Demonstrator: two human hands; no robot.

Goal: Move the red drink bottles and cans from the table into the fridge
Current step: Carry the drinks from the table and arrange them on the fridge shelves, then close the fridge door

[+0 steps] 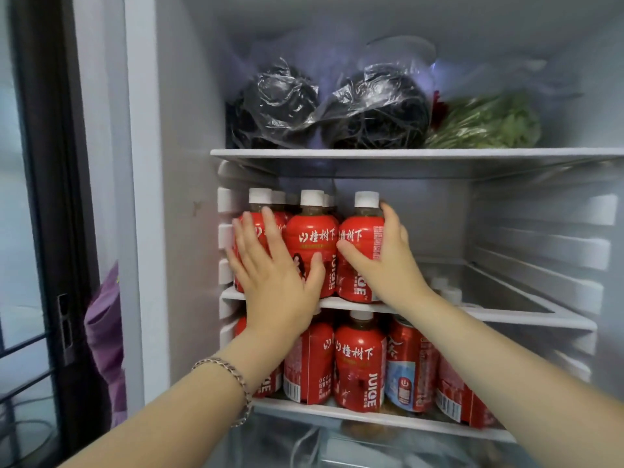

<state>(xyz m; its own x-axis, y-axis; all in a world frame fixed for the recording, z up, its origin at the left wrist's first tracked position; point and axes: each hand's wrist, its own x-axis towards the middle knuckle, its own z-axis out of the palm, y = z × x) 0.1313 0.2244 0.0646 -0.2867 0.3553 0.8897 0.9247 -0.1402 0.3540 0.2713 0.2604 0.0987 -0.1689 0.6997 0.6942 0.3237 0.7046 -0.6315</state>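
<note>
While my right hand (385, 261) grips the end bottle (358, 231) on the middle shelf (506, 315), I'm likely snugging it in. My left hand (273, 275), fingers flat, braces the neighbour bottles (310, 238).

- red bottles (310, 244), white-capped, upright in a row on the fridge's (189, 130) middle shelf, frame centre.
- lower bottles (359, 363) and cans (412, 346) upright on the shelf beneath.

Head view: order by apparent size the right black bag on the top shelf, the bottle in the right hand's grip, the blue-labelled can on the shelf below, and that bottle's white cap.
1. right black bag
2. bottle and can: they look alike, and the can is nearer and partly hidden, so they are unranked
3. white cap
</note>
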